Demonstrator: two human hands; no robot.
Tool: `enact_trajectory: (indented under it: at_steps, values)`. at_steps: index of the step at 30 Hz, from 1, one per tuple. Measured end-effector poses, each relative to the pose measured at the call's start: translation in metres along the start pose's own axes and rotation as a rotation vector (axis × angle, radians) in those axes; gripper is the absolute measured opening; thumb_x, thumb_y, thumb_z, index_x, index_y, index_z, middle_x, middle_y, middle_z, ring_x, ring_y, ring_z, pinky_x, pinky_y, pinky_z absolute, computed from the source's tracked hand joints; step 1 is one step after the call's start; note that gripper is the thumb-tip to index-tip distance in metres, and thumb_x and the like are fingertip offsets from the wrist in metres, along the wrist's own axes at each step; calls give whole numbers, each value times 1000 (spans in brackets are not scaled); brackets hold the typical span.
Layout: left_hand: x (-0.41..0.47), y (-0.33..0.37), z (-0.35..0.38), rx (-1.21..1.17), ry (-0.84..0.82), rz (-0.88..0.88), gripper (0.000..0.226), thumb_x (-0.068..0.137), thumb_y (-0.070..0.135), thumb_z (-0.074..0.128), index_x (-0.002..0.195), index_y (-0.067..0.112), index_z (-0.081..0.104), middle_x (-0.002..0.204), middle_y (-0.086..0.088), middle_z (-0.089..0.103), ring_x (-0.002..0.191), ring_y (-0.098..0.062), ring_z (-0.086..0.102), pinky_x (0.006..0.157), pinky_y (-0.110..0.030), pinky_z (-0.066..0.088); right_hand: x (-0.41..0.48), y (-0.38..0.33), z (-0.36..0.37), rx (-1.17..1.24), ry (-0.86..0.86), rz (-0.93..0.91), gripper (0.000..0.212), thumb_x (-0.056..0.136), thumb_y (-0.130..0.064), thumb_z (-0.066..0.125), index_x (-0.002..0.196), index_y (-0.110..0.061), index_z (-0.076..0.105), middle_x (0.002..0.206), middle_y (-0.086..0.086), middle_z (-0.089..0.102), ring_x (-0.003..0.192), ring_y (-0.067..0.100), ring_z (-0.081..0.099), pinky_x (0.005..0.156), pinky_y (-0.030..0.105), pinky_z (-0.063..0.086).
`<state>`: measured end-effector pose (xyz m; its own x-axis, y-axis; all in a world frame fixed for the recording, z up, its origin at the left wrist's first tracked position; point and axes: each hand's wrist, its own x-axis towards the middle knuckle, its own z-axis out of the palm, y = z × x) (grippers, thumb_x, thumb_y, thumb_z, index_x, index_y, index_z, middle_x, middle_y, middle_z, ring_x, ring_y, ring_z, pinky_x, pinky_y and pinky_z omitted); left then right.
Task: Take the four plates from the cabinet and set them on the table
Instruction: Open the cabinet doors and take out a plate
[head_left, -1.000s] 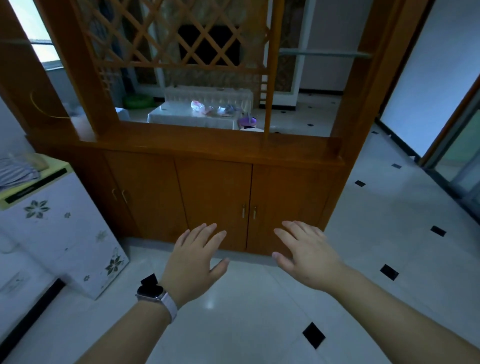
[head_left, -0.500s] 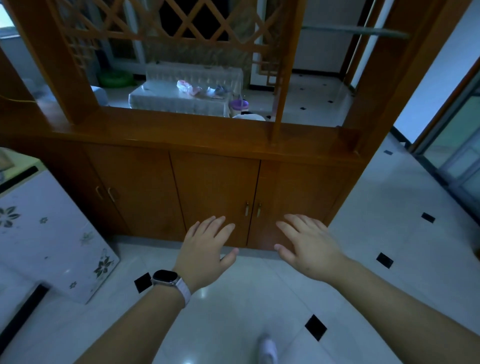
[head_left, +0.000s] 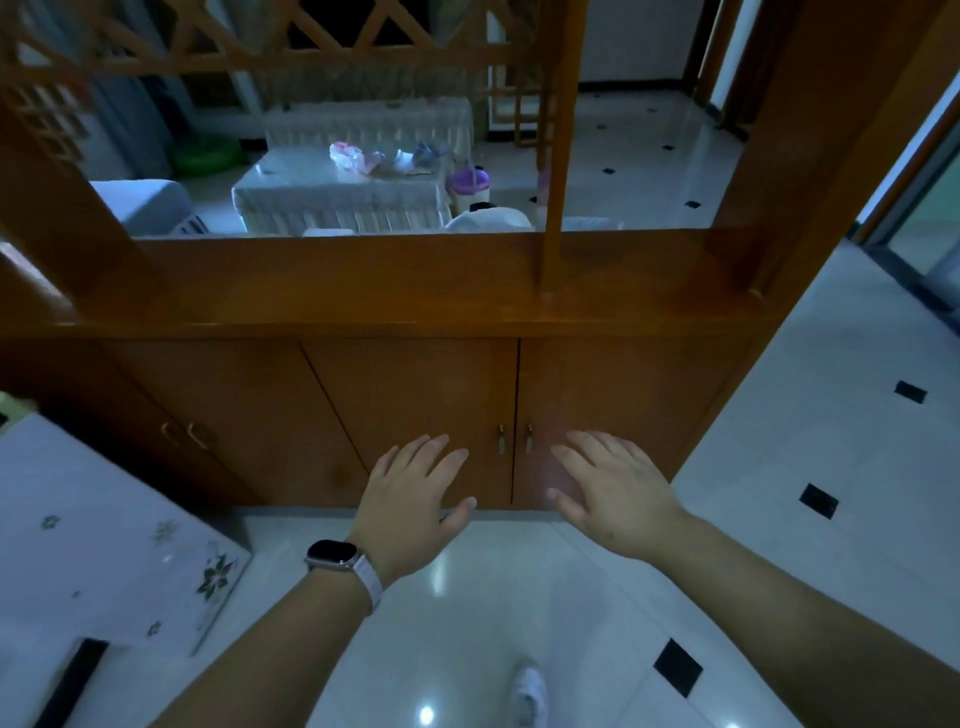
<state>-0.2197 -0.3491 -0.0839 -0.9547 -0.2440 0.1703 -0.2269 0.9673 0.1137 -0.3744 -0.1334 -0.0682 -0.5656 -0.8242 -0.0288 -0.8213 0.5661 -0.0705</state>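
A low wooden cabinet (head_left: 415, 395) runs across the view, its doors closed. Two small metal handles (head_left: 515, 439) sit side by side at the seam of the middle pair of doors. My left hand (head_left: 410, 501), with a watch on the wrist, is stretched out flat in front of the left door of that pair and holds nothing. My right hand (head_left: 613, 488) hovers with fingers spread before the right door, also holding nothing. No plates are in sight. A table with a white cloth (head_left: 337, 187) stands in the room beyond the divider.
A white appliance with flower prints (head_left: 104, 530) stands at the left. Wooden posts and lattice rise from the cabinet top (head_left: 550, 156). Another pair of door handles (head_left: 187, 434) is further left. The white tiled floor (head_left: 831, 467) stretches to the right. A white shoe (head_left: 527, 696) shows below.
The view has come closer to the cabinet and tilted down. Both hands have stayed spread and now reach near the middle doors. A shoe has come into view at the bottom.
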Motion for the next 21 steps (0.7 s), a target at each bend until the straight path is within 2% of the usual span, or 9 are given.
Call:
enact_trajectory:
  at_steps: [9,14,18,21]
  values:
    - [81,-23,33,6,-106,2,53,84,52,48,129,25,56,136,-3,57,129,-28,49,104,-51,41,78,33,29,29,-46,-20,60,90,-57,38,136,-19,50,139,6,51,127,28,45,101,42,37]
    - [107,-45,58,-11,-143,-15,51,81,51,50,123,23,60,129,-4,61,118,-30,55,95,-47,45,100,44,47,77,-28,32,56,84,-53,41,122,-17,60,115,5,62,102,26,58,83,37,48]
    - [131,-64,89,-65,-180,-13,51,80,49,48,119,22,64,120,-4,64,107,-29,60,82,-41,48,120,58,75,113,-41,90,56,84,-52,40,122,-17,61,110,6,65,101,28,60,85,38,48]
    - [148,-73,121,-173,-259,-44,60,80,52,40,125,20,62,128,-4,62,115,-30,57,90,-43,45,137,64,99,130,-96,131,58,85,-52,35,122,-15,60,116,7,62,107,29,56,91,40,46]
